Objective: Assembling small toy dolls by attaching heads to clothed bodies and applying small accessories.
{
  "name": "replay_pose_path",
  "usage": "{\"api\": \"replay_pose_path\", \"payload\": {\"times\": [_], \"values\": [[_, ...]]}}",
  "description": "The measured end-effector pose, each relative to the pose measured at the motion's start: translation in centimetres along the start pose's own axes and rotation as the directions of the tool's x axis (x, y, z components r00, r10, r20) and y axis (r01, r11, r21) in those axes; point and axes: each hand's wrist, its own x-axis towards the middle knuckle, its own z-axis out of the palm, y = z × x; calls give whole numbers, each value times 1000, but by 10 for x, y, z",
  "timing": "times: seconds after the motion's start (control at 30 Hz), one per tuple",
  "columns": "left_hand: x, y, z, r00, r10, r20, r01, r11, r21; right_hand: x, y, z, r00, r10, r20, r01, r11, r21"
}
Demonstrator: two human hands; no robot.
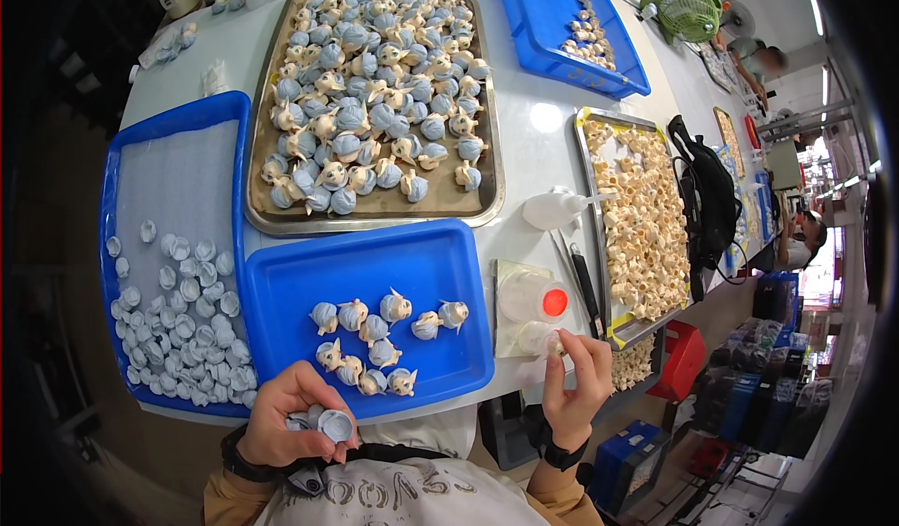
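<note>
My left hand [286, 418] is closed round a few hollow grey-blue shell pieces [335, 425], one with its open side up. My right hand [579, 390] pinches a small pale piece [559, 344] between thumb and fingertips; its exact kind is too small to tell. That pinch is right beside a small whitish jar [535, 338]. Behind it stands a clear tub [524, 296] with a red round spot. In front of me a blue tray [281, 287] holds several small figurine heads [377, 327] with grey-blue hair and pale faces.
Left is a blue bin [178, 179] of loose shells. A metal tray [257, 184] crowded with figurine heads lies farther back. On the right are a squeeze bottle [548, 209], a black-handled tool [585, 282], a tray of cream pieces [646, 226] and a black bag [707, 189].
</note>
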Motion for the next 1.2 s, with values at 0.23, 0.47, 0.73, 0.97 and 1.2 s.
{"api": "replay_pose_path", "payload": {"times": [0.23, 0.47, 0.73, 0.97, 1.2], "values": [[-1, 0, -1, 1000, 7, -8, -7, 1000, 2, 17, -9, -13, 990, -49, 132, 62, 994, -92], [-1, -2, -1, 999, 25, -24, -25, 1000, 19, 17, -8, -14, 990, -6, 142, 22, 993, -112], [-5, -3, -4, 999, 9, -42, -5, 997, 77, -5, 3, -1, 995, 89, -34, -86, 993, 80], [-5, -5, -2, 998, -16, -53, 21, 994, 107, -23, 14, 15, 975, 174, -136, -141, 965, 220], [0, -6, 8, 999, 7, -53, 2, 985, 175, -25, -20, 14, 948, 224, -228, -66, 837, 544]]}}
